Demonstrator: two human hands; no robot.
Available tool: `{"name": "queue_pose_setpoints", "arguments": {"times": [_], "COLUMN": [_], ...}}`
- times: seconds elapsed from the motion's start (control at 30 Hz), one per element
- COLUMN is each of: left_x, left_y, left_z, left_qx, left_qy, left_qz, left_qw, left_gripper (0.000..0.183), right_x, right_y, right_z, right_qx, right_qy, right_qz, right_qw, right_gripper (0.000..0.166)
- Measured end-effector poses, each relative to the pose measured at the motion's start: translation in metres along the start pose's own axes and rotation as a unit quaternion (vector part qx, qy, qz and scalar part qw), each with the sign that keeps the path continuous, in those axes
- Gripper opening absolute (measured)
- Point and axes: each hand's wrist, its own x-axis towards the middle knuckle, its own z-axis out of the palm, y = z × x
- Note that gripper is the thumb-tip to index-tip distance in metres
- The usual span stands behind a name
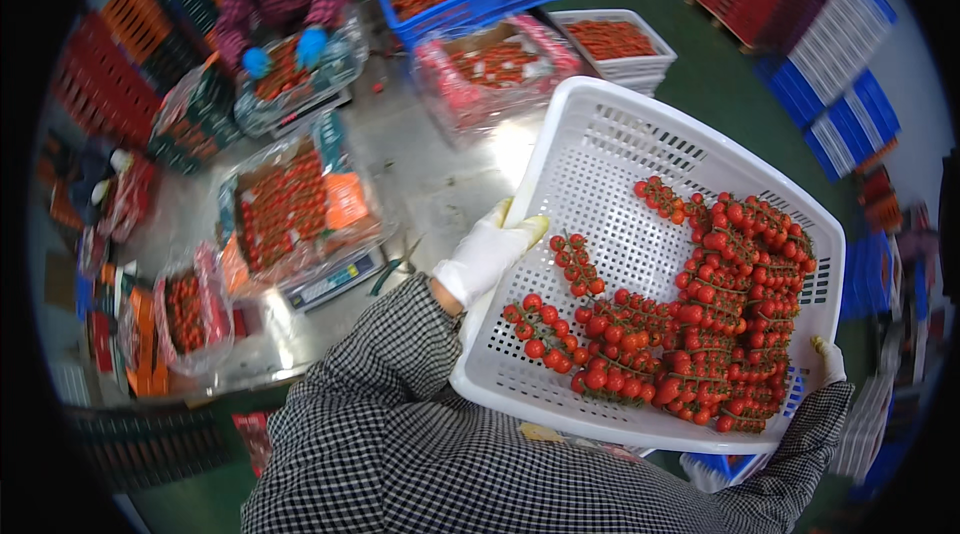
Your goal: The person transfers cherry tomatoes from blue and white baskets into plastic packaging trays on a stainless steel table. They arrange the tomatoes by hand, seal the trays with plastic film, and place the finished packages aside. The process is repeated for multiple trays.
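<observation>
A white perforated plastic crate (pixel 600 181) is held in front of my body, slightly tilted in the view. Bunches of cherry tomatoes on the vine (pixel 705 309) are heaped along its right and near parts, and bare mesh shows at the far left. In a white glove with yellowed fingertips, my left hand (pixel 491 249) grips the left rim, thumb and fingers over the edge. At the opposite end, my gloved right hand (pixel 829 360) holds the right wall; most of its fingers are hidden.
On the metal table (pixel 420 181), a lined box of tomatoes (pixel 285 211) sits on a scale (pixel 337 279) beside green-handled shears (pixel 395 264). Across it, a person in blue gloves (pixel 311 46) handles tomatoes. A blue crate (pixel 480 16) and white crates (pixel 630 65) stand beyond; stacked crates (pixel 817 46) line the right.
</observation>
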Motion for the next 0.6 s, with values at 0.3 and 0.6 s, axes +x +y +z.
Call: {"name": "queue_pose_setpoints", "arguments": {"times": [0.3, 0.6], "left_x": [-0.126, -0.133], "left_y": [-0.023, -0.079], "left_z": [0.038, 0.062], "left_qx": [0.147, -0.025], "left_qy": [0.118, 0.093], "left_qz": [0.040, -0.053], "left_qw": [0.981, 0.994], "left_gripper": [0.044, 0.079], "right_x": [0.077, 0.058], "right_y": [0.010, -0.052], "right_z": [-0.009, 0.027], "right_qx": [0.144, 0.001], "right_qy": [-0.332, -0.114], "right_qz": [-0.019, 0.002], "right_qw": [0.932, 0.993], "right_gripper": [0.027, 0.049]}}
